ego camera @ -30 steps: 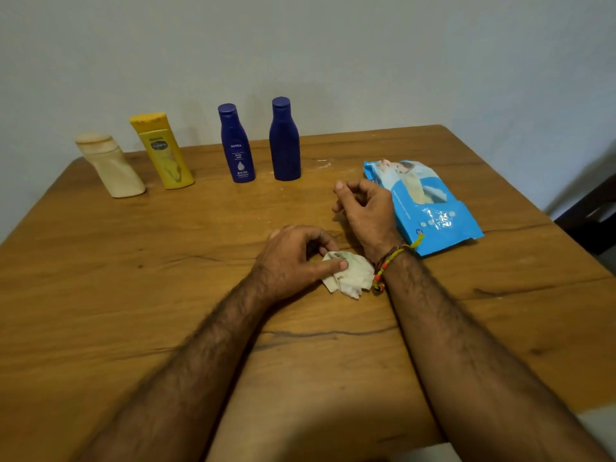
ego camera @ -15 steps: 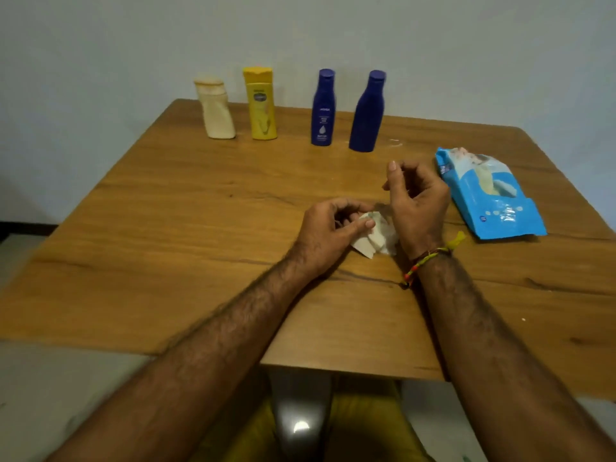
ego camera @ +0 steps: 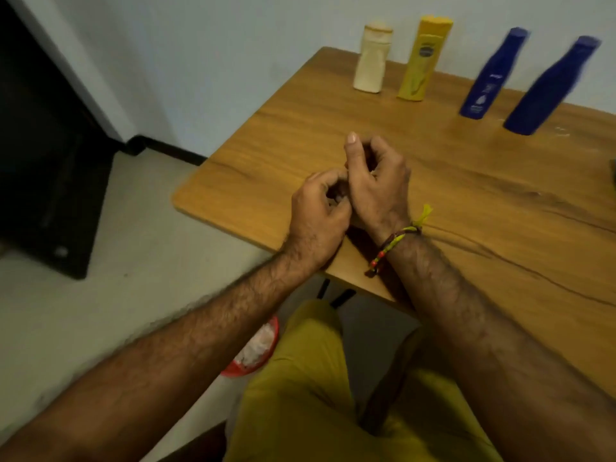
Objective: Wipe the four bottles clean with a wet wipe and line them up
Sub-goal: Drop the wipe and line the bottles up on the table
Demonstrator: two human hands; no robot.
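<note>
Four bottles stand in a row along the far edge of the wooden table (ego camera: 466,195): a cream bottle (ego camera: 371,60), a yellow bottle (ego camera: 422,58), a labelled blue bottle (ego camera: 490,75) and a plain blue bottle (ego camera: 551,86). My left hand (ego camera: 318,218) and my right hand (ego camera: 376,185) are pressed together over the table's near left part, both with fingers curled. The wet wipe does not show; it is hidden inside my left hand's curled fingers. My right thumb sticks up, and nothing shows in that hand.
A red bin (ego camera: 253,351) with white used wipes stands on the floor under the table's near edge. Dark furniture (ego camera: 50,155) fills the left side. The wall runs close behind the bottles. The wipes pack is out of frame.
The camera has swung left and down, bringing the floor and the red bin into view. My hands have closed together and the wipe, visible before under my left fingers, is now covered.
</note>
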